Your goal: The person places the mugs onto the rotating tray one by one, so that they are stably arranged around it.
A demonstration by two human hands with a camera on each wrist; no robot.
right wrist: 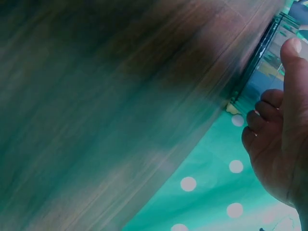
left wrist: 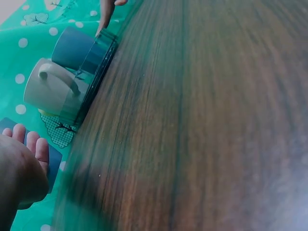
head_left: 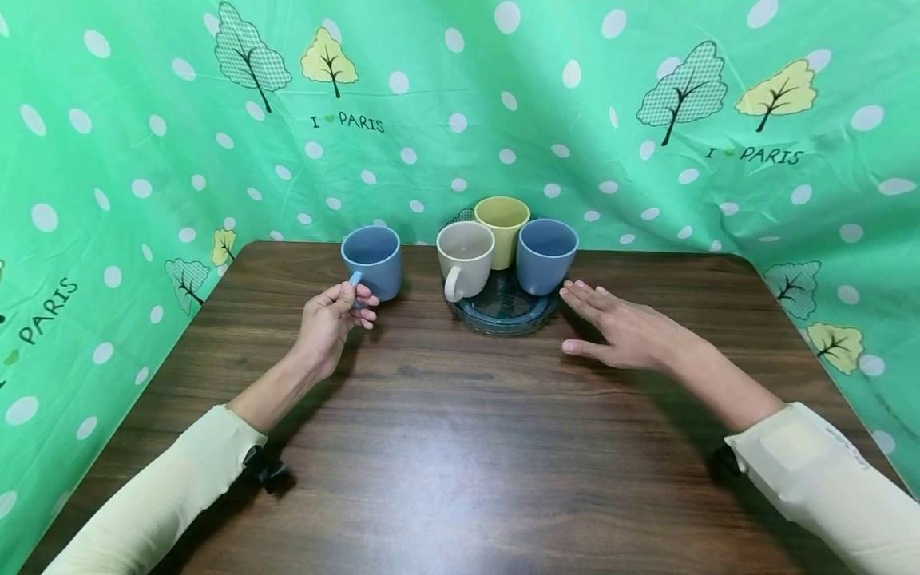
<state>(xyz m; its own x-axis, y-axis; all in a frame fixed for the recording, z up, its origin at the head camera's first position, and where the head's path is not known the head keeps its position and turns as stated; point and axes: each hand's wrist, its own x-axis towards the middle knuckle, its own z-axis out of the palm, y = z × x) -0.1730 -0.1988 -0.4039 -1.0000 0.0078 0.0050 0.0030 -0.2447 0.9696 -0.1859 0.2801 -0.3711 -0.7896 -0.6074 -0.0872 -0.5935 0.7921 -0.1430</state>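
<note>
My left hand (head_left: 332, 326) pinches the handle of a blue mug (head_left: 381, 267), which stands upright at the table's back edge, left of a dark glass tray (head_left: 503, 319). Three cups share that tray: a white mug (head_left: 470, 267) with its handle toward me, a yellow cup (head_left: 506, 220) behind, and a second blue cup (head_left: 546, 255) on the right. Beside the tray's right rim is my right hand (head_left: 625, 327), fingers straight and thumb spread, its fingertips close to the blue cup; whether they touch the tray I cannot tell. In the left wrist view, the fingers hide much of the held mug.
A brown wooden table (head_left: 460, 447) fills the foreground. Behind it and along both sides hangs a green dotted cloth (head_left: 446, 80) printed with trees. A small black strap piece (head_left: 269, 471) sticks out at the left cuff.
</note>
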